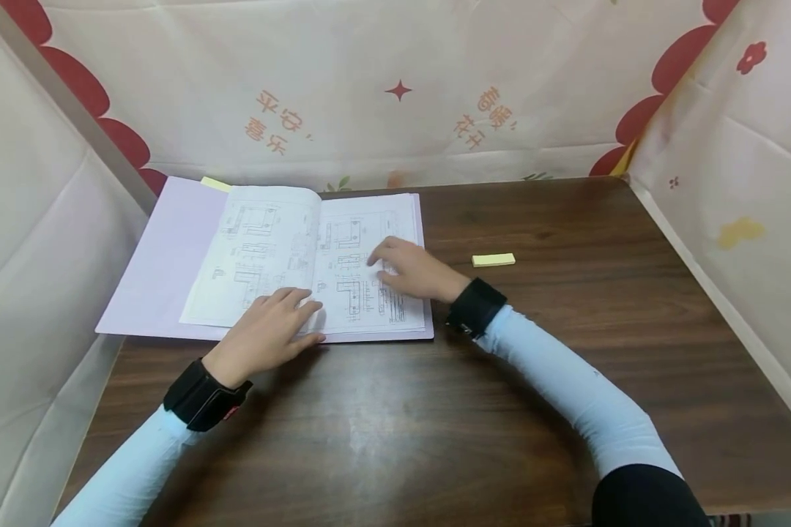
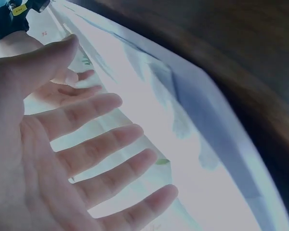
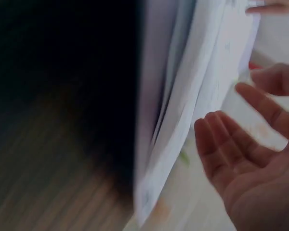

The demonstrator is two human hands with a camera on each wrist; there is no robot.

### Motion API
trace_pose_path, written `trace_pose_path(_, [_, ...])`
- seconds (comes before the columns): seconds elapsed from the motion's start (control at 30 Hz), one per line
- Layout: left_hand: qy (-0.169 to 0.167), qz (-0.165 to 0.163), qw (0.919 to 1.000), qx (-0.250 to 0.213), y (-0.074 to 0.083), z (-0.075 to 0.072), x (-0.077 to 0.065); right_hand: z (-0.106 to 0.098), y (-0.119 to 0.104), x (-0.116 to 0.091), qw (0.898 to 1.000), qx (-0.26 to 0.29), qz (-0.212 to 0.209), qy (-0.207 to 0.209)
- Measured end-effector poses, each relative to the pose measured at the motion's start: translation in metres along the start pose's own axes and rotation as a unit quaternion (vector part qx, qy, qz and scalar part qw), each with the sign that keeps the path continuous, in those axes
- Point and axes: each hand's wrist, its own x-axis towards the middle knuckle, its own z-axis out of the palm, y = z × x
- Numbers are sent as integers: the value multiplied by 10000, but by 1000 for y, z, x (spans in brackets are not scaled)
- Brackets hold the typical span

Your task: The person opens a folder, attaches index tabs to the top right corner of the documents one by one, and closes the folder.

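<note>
An open purple folder [image 1: 151,256] holds a sheaf of white pages with technical drawings. One page [image 1: 253,252] lies turned to the left, and another page [image 1: 343,256] faces up on the right. My left hand [image 1: 266,333] is at the lower middle of the pages, fingers spread and fairly straight, as the left wrist view also shows. Over the right page is my right hand [image 1: 415,269], its fingers loosely bent with nothing between them in the right wrist view. Whether its fingertips touch the paper I cannot tell.
A small pad of yellow sticky notes [image 1: 494,260] lies on the brown wooden table [image 1: 382,439], right of the folder. A yellow sticky tab [image 1: 216,184] pokes out at the folder's top edge. Pale patterned cloth [image 1: 395,44] hangs at the back and both sides.
</note>
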Motion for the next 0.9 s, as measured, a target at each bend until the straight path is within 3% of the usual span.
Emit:
trace_pose_path(0.1, [56,112,9999,15,6,-3,6,-23,23,-22,9970,165,592,461])
trace_pose_path(0.23, [60,232,9997,-24,15,-6,14,-48,59,-50,9809,39,1674,985])
trace_pose_path(0.4, [37,344,9994,-57,22,-6,21,-62,92,-73,9611,-208,2600,906])
trace_pose_path(0.6, [20,391,9991,-145,23,-5,24,-62,107,-77,9507,-49,3063,483])
trace_pose_path(0.9, [-45,365,9991,-211,21,-3,24,-69,113,-77,9502,446,3076,202])
